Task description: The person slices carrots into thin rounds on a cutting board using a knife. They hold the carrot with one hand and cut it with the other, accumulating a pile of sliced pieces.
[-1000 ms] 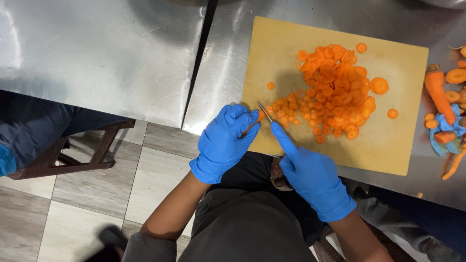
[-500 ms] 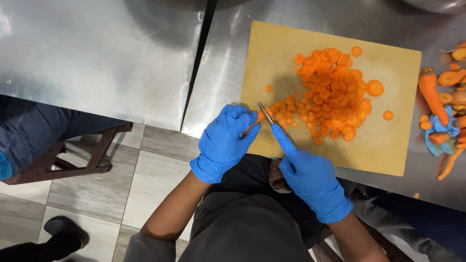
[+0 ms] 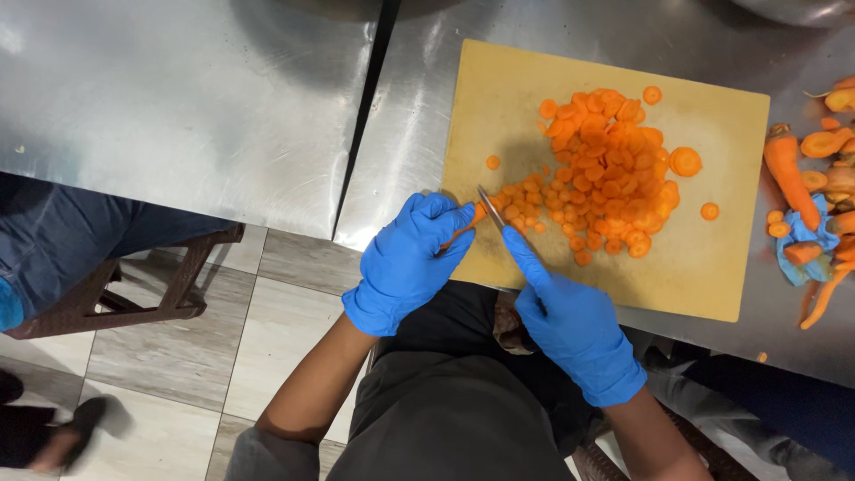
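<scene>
Both my hands wear blue gloves. My left hand grips a short piece of carrot at the near left corner of a tan cutting board. My right hand holds a knife, index finger stretched along its back, with the blade set against the carrot tip. A heap of round carrot slices covers the middle of the board.
The board lies on a steel table with a dark seam to its left. Whole carrots and trimmings with a blue scrap lie at the right edge. Another person's legs and a wooden stool are at the left over a tiled floor.
My hands and the knife stay at the board's near corner with only slight shifts. A foot at the lower left of the floor has moved further left.
</scene>
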